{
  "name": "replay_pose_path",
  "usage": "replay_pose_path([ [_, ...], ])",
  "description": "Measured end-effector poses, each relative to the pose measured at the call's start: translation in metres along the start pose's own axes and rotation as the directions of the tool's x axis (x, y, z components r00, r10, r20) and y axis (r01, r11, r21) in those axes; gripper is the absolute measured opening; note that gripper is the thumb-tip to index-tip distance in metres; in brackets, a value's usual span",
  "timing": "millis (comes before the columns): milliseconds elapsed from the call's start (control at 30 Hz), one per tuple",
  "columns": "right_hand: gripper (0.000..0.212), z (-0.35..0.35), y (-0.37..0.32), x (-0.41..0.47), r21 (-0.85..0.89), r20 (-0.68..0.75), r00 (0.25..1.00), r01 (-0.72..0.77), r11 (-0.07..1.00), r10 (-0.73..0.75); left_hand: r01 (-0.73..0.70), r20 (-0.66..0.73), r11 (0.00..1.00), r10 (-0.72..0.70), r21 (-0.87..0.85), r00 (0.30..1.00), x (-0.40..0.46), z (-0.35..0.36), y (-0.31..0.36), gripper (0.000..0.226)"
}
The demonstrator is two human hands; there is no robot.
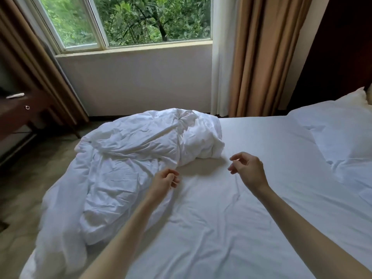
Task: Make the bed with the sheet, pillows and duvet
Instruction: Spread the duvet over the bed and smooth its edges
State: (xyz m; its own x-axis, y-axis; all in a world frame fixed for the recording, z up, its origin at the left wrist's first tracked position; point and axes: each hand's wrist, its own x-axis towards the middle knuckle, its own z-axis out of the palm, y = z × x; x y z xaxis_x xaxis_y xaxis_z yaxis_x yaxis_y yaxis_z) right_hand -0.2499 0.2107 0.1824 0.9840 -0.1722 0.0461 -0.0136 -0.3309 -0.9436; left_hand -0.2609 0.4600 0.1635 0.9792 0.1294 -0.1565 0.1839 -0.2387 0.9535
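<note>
A crumpled white fabric duvet (141, 158) lies bunched in a heap on the left part of the bed, its far end rolled into a thick lump near the middle and its near end spilling over the bed's left edge toward the beige carpeted floor (26, 190). A white fitted sheet (231, 228) covers the mattress, lightly creased across the near half. Two white pillows sit at the right: one soft white pillow (338, 133) lying flat at the head end, another white pillow (354, 97) standing behind it against the dark wooden headboard (342, 47). Both bare arms reach out over the bed. The left hand (164, 181) hovers at the duvet's near edge with fingers loosely curled, its grip released and holding nothing. The right hand (248, 169) hangs above the sheet just right of the duvet lump, fingers relaxed and slightly bent, grip likewise released. Beyond the bed are a white-framed window (128, 23) and tan curtains (261, 57).
</note>
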Motion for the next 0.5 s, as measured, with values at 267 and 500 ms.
replay_pose_path([
  [267,0.012,0.068,-0.017,0.006,-0.037,0.095,0.995,0.035,0.999,-0.031,0.123,-0.12,0.991,-0.128,-0.045,0.985,0.009,-0.072,-0.035,0.029],
  [500,0.015,0.113,-0.027,0.039,-0.07,0.209,0.975,0.088,0.994,-0.071,0.156,-0.196,0.985,-0.167,-0.068,0.966,0.018,-0.099,-0.054,0.026],
])
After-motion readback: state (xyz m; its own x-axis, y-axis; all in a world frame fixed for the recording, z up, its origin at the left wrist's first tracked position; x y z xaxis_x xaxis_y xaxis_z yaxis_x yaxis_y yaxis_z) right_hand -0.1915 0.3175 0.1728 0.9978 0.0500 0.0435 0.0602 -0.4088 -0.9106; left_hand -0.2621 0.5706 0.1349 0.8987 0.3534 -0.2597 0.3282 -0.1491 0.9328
